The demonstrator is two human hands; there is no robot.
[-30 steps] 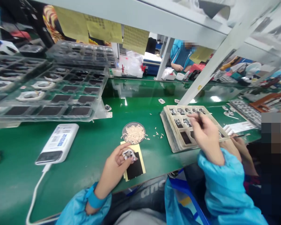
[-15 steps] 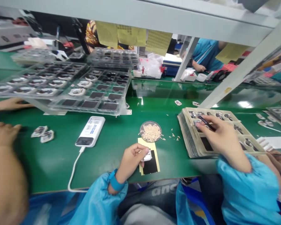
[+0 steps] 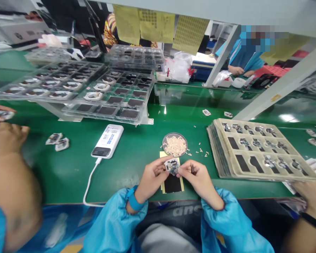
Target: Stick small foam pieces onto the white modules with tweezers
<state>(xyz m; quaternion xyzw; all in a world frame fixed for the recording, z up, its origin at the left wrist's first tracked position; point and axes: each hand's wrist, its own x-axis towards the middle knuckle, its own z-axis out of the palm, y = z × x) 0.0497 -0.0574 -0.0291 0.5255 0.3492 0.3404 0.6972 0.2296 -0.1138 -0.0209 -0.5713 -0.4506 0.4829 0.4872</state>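
Observation:
My left hand is closed on a small white plastic housing with dark and metallic parts inside. It holds the housing tilted up in front of me. My right hand pinches at the right edge of the housing, with a slim black tool between its fingers, mostly hidden. Whether its fingertips also hold a small metallic part, I cannot make out. Below the hands lies a black pad on yellow paper. Just beyond stands a round dish of tiny beige pieces.
A beige compartment tray of metallic parts stands stacked at right. Clear trays sit raised at left, above a white power bank with its cable. Two housings lie near a co-worker's arm. Another person's arm is at right.
My right hand has left the beige tray and come left to the housing, the black tool still in it. My left hand has turned the housing so its inside shows. The view has shifted slightly.

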